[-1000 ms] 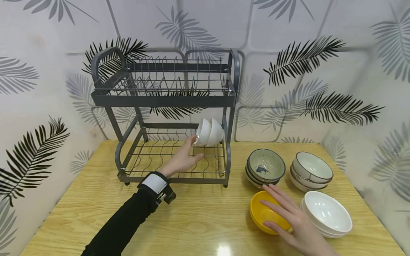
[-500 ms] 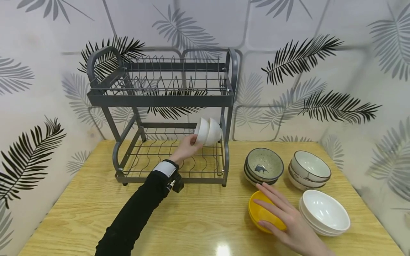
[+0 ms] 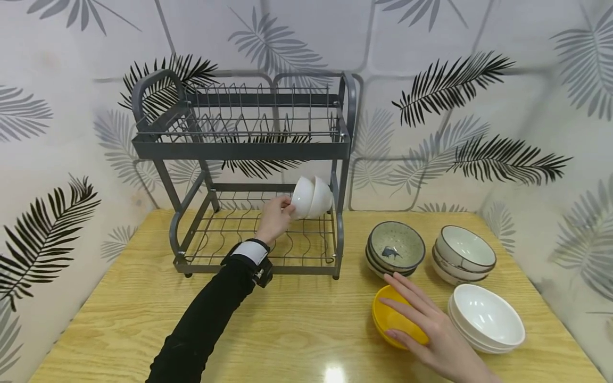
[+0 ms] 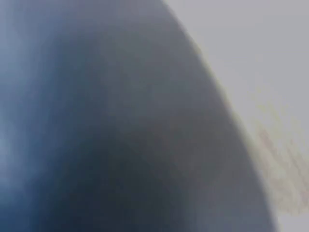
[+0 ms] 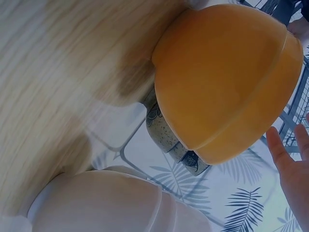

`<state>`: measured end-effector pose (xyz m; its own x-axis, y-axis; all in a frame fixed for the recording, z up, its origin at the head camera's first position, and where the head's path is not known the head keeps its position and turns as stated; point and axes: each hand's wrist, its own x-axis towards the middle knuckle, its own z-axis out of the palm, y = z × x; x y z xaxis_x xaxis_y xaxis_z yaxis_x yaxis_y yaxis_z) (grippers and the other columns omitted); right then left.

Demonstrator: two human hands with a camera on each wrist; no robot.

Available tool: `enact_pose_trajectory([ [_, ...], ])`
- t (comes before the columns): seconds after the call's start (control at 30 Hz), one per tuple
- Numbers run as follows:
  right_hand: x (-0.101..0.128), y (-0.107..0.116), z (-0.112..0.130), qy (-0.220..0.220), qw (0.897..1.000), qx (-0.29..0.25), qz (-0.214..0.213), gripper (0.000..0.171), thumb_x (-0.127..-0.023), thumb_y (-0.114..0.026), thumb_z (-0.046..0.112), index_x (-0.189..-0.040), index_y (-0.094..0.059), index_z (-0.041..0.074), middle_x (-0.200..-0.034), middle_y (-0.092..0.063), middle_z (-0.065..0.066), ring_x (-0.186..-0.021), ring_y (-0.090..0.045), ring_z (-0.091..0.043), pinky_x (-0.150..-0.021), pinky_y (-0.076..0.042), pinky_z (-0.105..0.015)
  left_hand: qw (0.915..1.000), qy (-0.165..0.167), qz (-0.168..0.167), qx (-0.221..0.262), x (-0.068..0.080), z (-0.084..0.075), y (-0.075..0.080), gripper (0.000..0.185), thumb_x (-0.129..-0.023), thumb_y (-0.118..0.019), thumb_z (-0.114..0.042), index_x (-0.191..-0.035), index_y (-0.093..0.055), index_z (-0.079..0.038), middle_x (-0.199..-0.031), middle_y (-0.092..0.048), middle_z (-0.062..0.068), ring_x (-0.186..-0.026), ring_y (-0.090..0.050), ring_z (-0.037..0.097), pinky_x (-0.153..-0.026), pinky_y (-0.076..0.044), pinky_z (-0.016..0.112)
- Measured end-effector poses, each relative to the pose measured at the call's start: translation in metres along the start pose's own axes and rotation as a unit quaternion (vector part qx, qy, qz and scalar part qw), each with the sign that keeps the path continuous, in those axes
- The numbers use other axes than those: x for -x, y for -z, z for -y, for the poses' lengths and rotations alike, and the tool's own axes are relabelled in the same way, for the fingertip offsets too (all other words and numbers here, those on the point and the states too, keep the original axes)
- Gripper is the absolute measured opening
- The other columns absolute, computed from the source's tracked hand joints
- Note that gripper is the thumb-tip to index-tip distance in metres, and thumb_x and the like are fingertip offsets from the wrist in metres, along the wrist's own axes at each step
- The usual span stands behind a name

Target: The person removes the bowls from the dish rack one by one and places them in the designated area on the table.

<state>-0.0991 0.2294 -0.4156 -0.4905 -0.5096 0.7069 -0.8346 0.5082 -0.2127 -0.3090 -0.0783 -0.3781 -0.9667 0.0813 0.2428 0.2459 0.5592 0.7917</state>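
Seating two nested white bowls on edge at the back right of the dish rack's lower tier: the fingertips of the left hand curl against the rim of the nearer bowl. To the right of the rack, the right hand lies with straight, spread fingers over the yellow bowl, which sits in front of a speckled stack, with white stacks further right. Judged step: steadying the racked pair. The next move calls for closing the right fingers on the yellow rim before lifting it toward the rack.
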Motion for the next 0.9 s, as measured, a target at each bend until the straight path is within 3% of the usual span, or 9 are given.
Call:
enact_pose_trajectory([
  [0.17, 0.0, 0.001, 0.0, -0.007, 1.0, 0.003, 0.001, 0.046, -0.101, -0.057, 0.041, -0.132, -0.064, 0.008, -0.156, -0.046, -0.018, -0.153, -0.032, -0.023, -0.126, -0.022, -0.02, 0.9981, 0.006, -0.004, 0.061, 0.004, 0.001, 0.002, 0.022, -0.103, -0.054, -0.006, -0.116, -0.063, 0.009, -0.125, -0.066, 0.028, -0.116, -0.067, 0.039, -0.083, -0.063, 0.039],
  [0.37, 0.001, 0.003, 0.0, -0.01, 1.0, 0.004, 0.001, 0.046, -0.102, -0.056, 0.041, -0.132, -0.064, 0.008, -0.153, -0.047, -0.021, -0.153, -0.032, -0.023, -0.126, -0.022, -0.02, 0.9914, 0.027, -0.002, 0.128, 0.006, 0.0, 0.006, 0.024, -0.103, -0.052, -0.004, -0.118, -0.06, 0.013, -0.128, -0.063, 0.031, -0.119, -0.065, 0.042, -0.088, -0.062, 0.044],
  [0.9, 0.003, 0.003, -0.001, -0.01, 1.0, 0.004, -0.005, 0.046, -0.101, -0.056, 0.042, -0.13, -0.065, 0.006, -0.154, -0.047, -0.02, -0.153, -0.032, -0.024, -0.126, -0.022, -0.02, 0.9897, 0.03, -0.019, 0.139, 0.017, 0.002, 0.015, 0.026, -0.104, -0.053, -0.006, -0.121, -0.058, 0.013, -0.129, -0.061, 0.032, -0.117, -0.064, 0.043, -0.088, -0.061, 0.047],
])
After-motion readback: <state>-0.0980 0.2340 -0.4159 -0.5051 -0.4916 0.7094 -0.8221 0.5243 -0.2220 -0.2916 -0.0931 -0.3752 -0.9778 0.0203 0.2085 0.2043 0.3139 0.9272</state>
